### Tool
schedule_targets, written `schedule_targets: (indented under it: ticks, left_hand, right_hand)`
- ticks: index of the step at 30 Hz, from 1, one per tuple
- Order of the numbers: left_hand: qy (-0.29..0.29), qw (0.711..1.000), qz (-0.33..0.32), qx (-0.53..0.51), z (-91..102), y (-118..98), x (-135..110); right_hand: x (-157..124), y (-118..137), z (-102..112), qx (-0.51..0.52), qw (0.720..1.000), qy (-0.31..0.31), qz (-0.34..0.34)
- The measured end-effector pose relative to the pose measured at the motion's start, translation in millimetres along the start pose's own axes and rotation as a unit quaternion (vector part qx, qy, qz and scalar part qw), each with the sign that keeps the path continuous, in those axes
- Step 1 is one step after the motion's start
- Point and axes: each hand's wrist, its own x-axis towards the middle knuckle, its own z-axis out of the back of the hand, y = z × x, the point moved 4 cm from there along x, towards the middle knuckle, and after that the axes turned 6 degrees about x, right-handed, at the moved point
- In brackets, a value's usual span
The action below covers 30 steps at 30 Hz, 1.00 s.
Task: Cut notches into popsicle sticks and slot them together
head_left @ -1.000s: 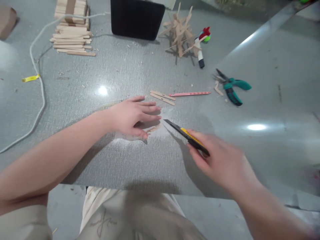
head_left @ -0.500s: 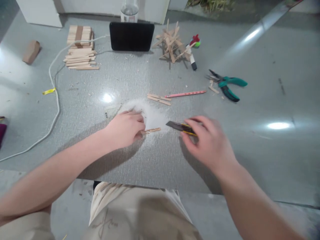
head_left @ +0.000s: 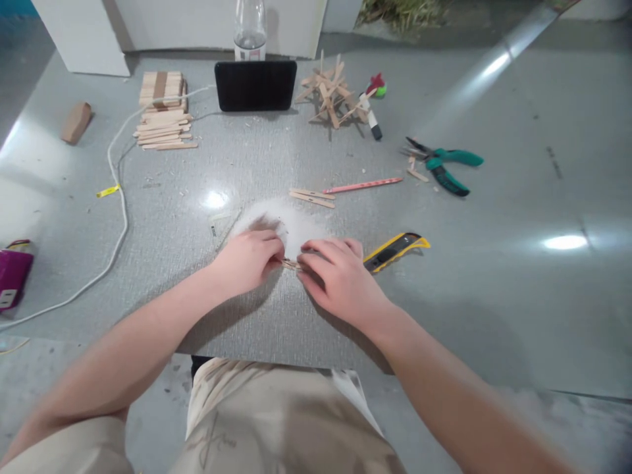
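Note:
Between my hands lies a thin wooden craft stick [head_left: 291, 264], low over the table; only its middle shows. My left hand [head_left: 253, 262] pinches its left end. On the other end, the fingers of my right hand [head_left: 336, 273] are closed, hiding most of that half. A yellow and black utility knife [head_left: 395, 251] rests on the table just beyond my right hand, partly covered by it. Farther back lie two craft sticks [head_left: 312, 197], with a pink pencil [head_left: 363, 185] beside them.
Teal-handled pliers [head_left: 447, 164] lie at right. At the back stand a dark phone [head_left: 255, 86] and a jumble of joined sticks [head_left: 330, 95]. Stacked craft sticks [head_left: 162, 128] sit at back left. A white cable [head_left: 123, 217] curves along the left, near a purple box [head_left: 14, 273].
My right hand has let go of the utility knife, leaving it on the table, and moved left onto the craft stick. My left hand has stayed at the stick. The view has shifted slightly.

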Motion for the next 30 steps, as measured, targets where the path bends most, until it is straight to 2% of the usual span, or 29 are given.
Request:
schedule_targets:
  ticks: [6, 12, 19, 30]
  left_hand:
    - [-0.034, 0.998, -0.043, -0.009, 0.0, 3.7, -1.6]
    - [-0.081, 0.991, -0.092, 0.048, -5.2, 0.6, -1.5]
    - [-0.15, 0.982, -0.087, 0.075, -7.4, 3.4, -6.3]
    - [-0.237, 0.967, -0.09, 0.029, 0.2, -4.2, -9.9]
  right_hand:
    - [1.5, 0.6, -1.3, 0.012, 1.0, -0.01, -0.004]
    - [-1.3, -0.9, -0.6, 0.026, 0.999, -0.027, 0.0]
    - [-2.5, -0.1, 5.1, 0.035, 0.998, -0.053, 0.007]
    - [-3.1, 2.6, 10.2, 0.039, 0.994, -0.095, 0.025]
